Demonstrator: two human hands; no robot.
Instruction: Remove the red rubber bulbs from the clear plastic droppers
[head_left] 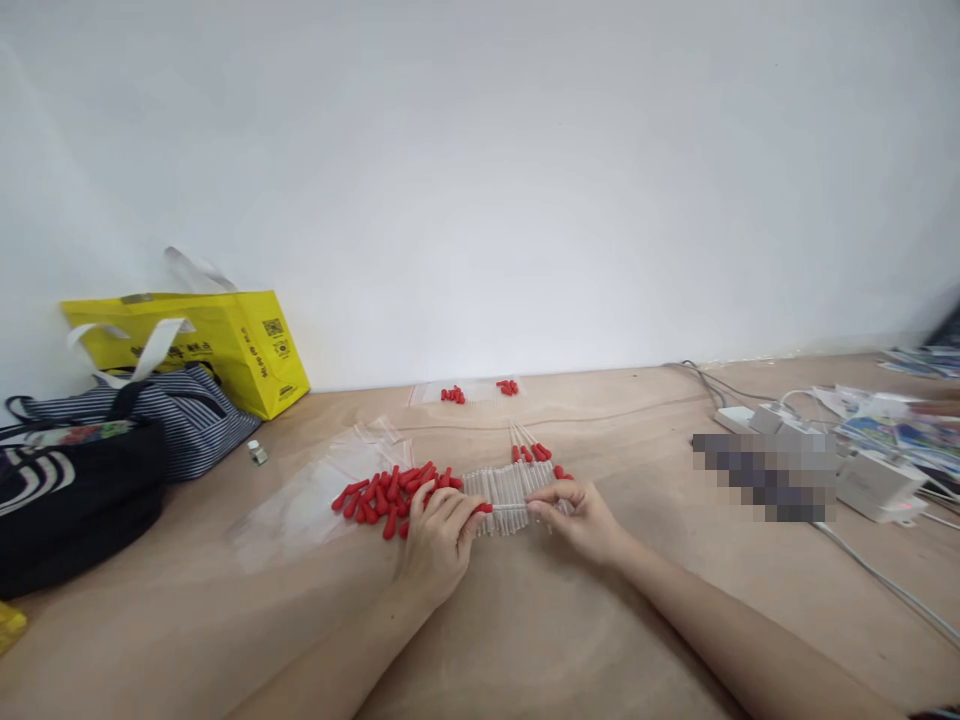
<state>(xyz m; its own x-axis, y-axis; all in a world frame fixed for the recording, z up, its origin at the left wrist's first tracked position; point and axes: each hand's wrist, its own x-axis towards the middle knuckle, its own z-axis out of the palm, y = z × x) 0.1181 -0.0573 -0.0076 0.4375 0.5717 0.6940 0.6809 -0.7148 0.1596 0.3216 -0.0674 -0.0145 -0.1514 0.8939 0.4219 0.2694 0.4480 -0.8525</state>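
Observation:
My left hand (436, 535) is closed in a pinch on a small red rubber cap (486, 508). My right hand (577, 515) pinches the clear glass tube (511, 509) that meets that cap. Both hands rest on the wooden table (525, 620). Just left of my left hand lies a heap of several loose red caps (390, 488). Behind the hands is a row of several clear tubes (504, 484), and behind those lie several tubes with red caps on them (534, 450).
Empty clear plastic bags (315, 495) lie left of the caps. A yellow bag (225, 345), a striped bag (161, 415) and a black bag (67, 500) stand at left. A tiny bottle (257, 452) stands near them. More red caps (480, 390) lie by the wall. Power strips and cables (825, 450) sit right.

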